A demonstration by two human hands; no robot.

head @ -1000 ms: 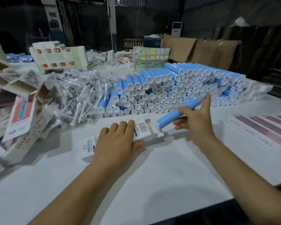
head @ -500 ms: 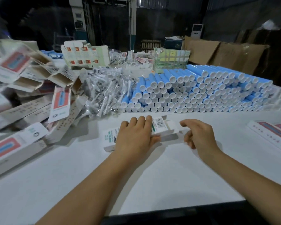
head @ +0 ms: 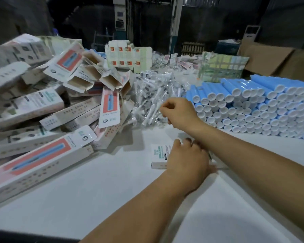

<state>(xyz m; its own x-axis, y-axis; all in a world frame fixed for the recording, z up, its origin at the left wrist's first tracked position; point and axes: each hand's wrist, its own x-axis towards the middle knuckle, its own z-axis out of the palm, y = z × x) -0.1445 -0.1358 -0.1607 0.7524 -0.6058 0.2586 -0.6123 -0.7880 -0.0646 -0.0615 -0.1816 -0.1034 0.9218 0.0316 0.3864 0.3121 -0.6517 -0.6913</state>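
Note:
A small white box (head: 159,155) with green print lies flat on the white table (head: 112,199). My left hand (head: 188,162) grips it, fingers curled over its far edge and thumb at the near side, hiding most of it. My right hand (head: 177,113) reaches across above the left one to a heap of plastic-wrapped brush heads (head: 147,95). Its curled fingertips pinch at one packet on the heap's near right edge. Right of that hand stands a stack of blue tubes (head: 261,106) with white caps facing me.
A loose pile of long white-and-pink cartons (head: 42,111), some open-ended, fills the left side. One long carton (head: 33,165) lies nearest me. Upright white cartons (head: 128,57), a green-yellow wrapped bundle (head: 223,67) and brown cardboard (head: 270,57) stand at the back.
The blue tube that my right hand held a second ago is out of sight, and that hand has crossed left to the brush heads. My view swung left. My left hand stayed on the box.

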